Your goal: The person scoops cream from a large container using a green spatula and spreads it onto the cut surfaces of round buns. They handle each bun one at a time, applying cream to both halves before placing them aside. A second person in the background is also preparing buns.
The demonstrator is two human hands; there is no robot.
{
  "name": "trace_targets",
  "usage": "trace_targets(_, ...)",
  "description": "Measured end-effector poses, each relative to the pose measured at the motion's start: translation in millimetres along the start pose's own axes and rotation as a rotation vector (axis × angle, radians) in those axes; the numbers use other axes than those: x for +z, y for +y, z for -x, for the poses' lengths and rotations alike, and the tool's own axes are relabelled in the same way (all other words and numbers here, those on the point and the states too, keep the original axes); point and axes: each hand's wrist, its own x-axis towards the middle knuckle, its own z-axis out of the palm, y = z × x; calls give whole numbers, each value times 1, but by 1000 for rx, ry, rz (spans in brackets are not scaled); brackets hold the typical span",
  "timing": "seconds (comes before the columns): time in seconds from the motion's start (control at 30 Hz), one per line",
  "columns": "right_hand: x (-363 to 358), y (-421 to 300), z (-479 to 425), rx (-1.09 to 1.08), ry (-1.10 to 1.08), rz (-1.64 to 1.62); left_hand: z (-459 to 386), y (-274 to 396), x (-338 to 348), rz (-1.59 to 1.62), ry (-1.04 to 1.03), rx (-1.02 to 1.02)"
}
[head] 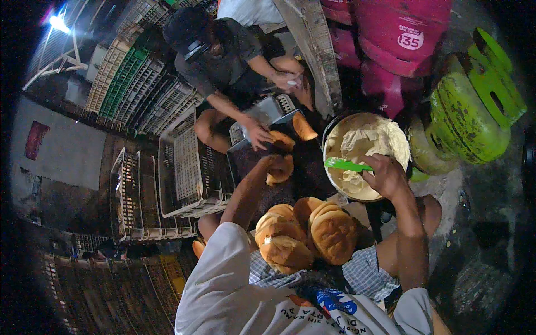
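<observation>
My right hand (386, 176) grips a green plastic spatula (345, 164), its blade over a round tub (328, 138) of thick pale-yellow cream (393, 140). To the left, my left hand (271, 162) is on a bread bun (279, 176) above the dark work surface; shadow hides part of its fingers. Stacks of golden-brown buns, one on the left (284, 247) and one on the right (333, 236), rest by my lap. Across from me, a co-worker's hand (256, 133) touches another bun (281, 140), and a further bun (304, 126) lies beside it.
A co-worker (217, 58) sits opposite, near a metal box (268, 109). Plastic crates (184, 176) stand at the left, with stacked crates (125, 83) behind. Green gas cylinders (469, 109) stand right of the tub, pink cylinders (402, 37) beyond it. A wooden beam (314, 50) runs between.
</observation>
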Motion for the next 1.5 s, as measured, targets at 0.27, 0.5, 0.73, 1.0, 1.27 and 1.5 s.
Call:
trace_targets(0.27, -17, -6, -7, 219, -201, -22, 24, 107, 19, 346, 317, 331)
trace_targets(0.5, 18, 38, 19, 444, -535, 297, 229, 203, 179, -608, 685, 396)
trace_targets(0.73, 85, 61, 28, 509, -476, 360, 272, 232, 220, -482, 756, 575)
trace_targets(1.0, 61, 31, 16, 91, -554, 89, 256, 218, 197, -454, 727, 497)
trace_targets(1.27, 14, 13, 16, 172, -295, -39, 232, 162, 145, -172, 270, 339)
trace_targets(1.5, 1, 2, 6, 129, -184, -36, 220, 215, 180, -434, 518, 183)
